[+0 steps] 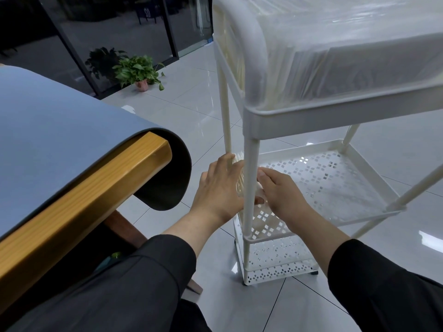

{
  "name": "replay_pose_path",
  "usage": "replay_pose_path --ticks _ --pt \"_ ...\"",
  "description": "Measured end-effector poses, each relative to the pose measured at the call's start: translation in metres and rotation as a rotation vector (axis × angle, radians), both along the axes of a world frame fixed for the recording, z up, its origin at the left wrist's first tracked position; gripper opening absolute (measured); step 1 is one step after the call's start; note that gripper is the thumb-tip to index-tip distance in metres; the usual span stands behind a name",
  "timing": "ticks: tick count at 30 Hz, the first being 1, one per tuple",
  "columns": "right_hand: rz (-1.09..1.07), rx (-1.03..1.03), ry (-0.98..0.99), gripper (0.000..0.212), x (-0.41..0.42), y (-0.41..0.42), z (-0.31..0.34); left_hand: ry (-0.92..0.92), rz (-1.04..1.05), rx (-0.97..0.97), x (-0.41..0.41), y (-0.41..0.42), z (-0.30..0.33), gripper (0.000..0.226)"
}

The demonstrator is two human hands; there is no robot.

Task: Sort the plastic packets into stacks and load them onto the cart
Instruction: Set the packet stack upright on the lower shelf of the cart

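Glossy white floor tiles (182,121) and dark glass doors frame the scene, with a potted plant (137,70) standing by the glass at far left. Nearer you, the table (79,188) under its blue mat (60,121) carries no packets in the part that shows, which suggests the sorting is largely behind you.

Your left hand (219,188) reaches down at the near corner of the cart's middle shelf (330,180), fingers extended against a thin stack of plastic packets (239,180) standing on edge behind the corner post (250,188). Your right hand (279,190) comes in from the other side of that post, fingers bent over the same stack; blur and the post hide how firmly either hand holds it, and it looks more steadied between them than gripped.

To the right, the cart (311,116) already carries a full load on its top tray, where clear packets (347,56) lie heaped above the rim. Apart from that stack, the middle shelf looks bare, as does the bottom shelf (275,267), so the loading appears well advanced yet unfinished.
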State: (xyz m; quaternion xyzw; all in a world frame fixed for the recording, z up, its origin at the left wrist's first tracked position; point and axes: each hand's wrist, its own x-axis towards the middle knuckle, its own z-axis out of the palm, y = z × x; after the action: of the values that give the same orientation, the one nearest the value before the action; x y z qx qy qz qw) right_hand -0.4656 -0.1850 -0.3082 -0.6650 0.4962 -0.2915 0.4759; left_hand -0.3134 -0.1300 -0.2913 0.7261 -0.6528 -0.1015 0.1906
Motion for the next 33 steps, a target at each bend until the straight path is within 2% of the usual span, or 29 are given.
replay_pose_path --ticks 4,8,11,15,21,23,27,31,33 --pt "0.016 0.04 -0.017 0.037 0.001 0.004 0.003 0.023 -0.022 -0.014 0.0 0.003 0.001 0.082" --pt "0.087 0.113 -0.06 0.057 0.001 0.005 0.002 0.029 -0.006 0.006 -0.003 0.003 0.002 0.079" --pt "0.135 0.142 -0.06 0.055 0.0 0.005 0.001 0.035 -0.018 -0.005 -0.003 0.002 0.004 0.084" --pt "0.16 0.116 -0.068 0.057 -0.001 0.005 -0.001 0.069 -0.078 0.01 0.005 0.006 0.001 0.091" --pt "0.131 0.087 -0.025 0.081 -0.002 0.005 0.003 0.046 -0.121 -0.012 0.011 0.009 -0.004 0.081" --pt "0.123 0.095 -0.038 0.079 -0.003 0.004 0.005 0.034 -0.134 -0.021 0.012 0.008 -0.004 0.082" --pt "0.124 0.073 -0.057 0.06 -0.008 0.005 0.011 0.076 -0.114 -0.025 0.015 0.008 -0.006 0.081" --pt "0.11 0.029 -0.026 0.061 -0.008 0.004 0.009 0.095 -0.091 -0.029 0.012 0.009 -0.005 0.08" --pt "0.077 0.014 -0.011 0.05 -0.008 0.005 0.011 0.176 -0.012 -0.067 0.009 0.011 -0.006 0.072"
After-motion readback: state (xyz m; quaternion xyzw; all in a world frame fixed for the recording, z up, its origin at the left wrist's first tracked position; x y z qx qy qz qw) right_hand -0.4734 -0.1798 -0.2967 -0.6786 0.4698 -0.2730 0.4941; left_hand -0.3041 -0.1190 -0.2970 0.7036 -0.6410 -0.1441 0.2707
